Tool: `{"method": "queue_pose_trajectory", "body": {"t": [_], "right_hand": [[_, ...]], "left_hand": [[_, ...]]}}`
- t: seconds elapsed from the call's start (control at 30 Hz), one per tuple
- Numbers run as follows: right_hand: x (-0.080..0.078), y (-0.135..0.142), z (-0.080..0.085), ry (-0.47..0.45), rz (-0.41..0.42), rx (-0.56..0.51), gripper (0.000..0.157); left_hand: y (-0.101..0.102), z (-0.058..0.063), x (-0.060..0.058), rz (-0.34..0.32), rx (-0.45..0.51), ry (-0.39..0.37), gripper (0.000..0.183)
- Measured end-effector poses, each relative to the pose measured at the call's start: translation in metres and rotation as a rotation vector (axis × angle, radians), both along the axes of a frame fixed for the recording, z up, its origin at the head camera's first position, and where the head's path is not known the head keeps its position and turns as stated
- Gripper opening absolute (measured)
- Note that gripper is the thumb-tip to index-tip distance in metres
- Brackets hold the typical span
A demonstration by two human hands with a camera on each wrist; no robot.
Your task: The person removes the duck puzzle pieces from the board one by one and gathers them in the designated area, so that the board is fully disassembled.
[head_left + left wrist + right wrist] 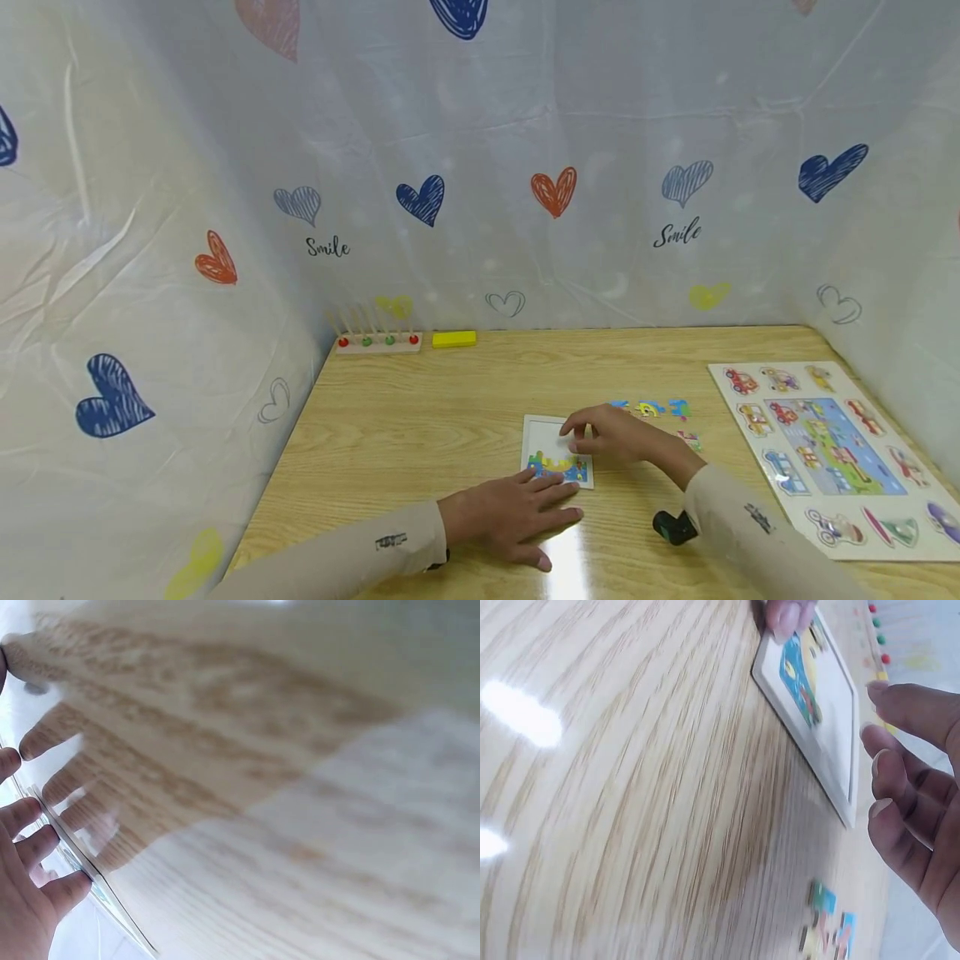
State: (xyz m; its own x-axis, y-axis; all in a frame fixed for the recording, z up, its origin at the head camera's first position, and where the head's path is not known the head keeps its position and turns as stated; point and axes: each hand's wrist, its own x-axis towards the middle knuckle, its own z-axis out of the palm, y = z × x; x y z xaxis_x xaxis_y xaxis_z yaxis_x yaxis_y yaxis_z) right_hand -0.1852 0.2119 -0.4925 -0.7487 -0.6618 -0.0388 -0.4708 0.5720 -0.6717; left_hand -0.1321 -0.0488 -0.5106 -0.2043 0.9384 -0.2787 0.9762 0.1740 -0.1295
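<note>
A small white-framed jigsaw puzzle tray lies on the table, with joined blue, yellow and green pieces along its near side. Fingers spread, my left hand rests its fingertips on the tray's near edge; the left wrist view shows these fingers against the frame. Over the tray's right side hovers my right hand, its fingers loosely bent. Between the thumb and fingers of the right hand I see nothing held in the right wrist view. Loose jigsaw pieces lie just beyond that hand, partly hidden by it.
On the right lies a large picture board with vehicle and toy shapes. At the back left stand a peg rack with red and green beads and a yellow block. A dark object sits by the right sleeve. Curtains enclose the table.
</note>
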Motion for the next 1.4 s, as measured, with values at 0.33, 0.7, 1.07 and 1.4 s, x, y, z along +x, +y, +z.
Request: {"method": "queue_pose_trajectory", "body": {"t": [0.33, 0.7, 1.07, 1.4], "right_hand": [[-0.006, -0.03, -0.003, -0.007, 0.05, 0.075, 0.026], [-0.005, -0.045, -0.002, -0.009, 0.061, 0.09, 0.018], [-0.004, -0.05, -0.003, -0.026, 0.048, 0.084, 0.011], [-0.006, -0.052, -0.006, -0.035, 0.05, 0.097, 0.012]], "left_hand": [[0.001, -0.001, -0.002, 0.005, -0.015, -0.03, 0.074], [0.001, -0.001, -0.002, 0.011, -0.003, -0.033, 0.073], [0.001, 0.0, 0.0, 0.029, 0.0, -0.008, 0.074], [0.001, 0.0, 0.001, 0.061, 0.003, -0.049, 0.074]]}}
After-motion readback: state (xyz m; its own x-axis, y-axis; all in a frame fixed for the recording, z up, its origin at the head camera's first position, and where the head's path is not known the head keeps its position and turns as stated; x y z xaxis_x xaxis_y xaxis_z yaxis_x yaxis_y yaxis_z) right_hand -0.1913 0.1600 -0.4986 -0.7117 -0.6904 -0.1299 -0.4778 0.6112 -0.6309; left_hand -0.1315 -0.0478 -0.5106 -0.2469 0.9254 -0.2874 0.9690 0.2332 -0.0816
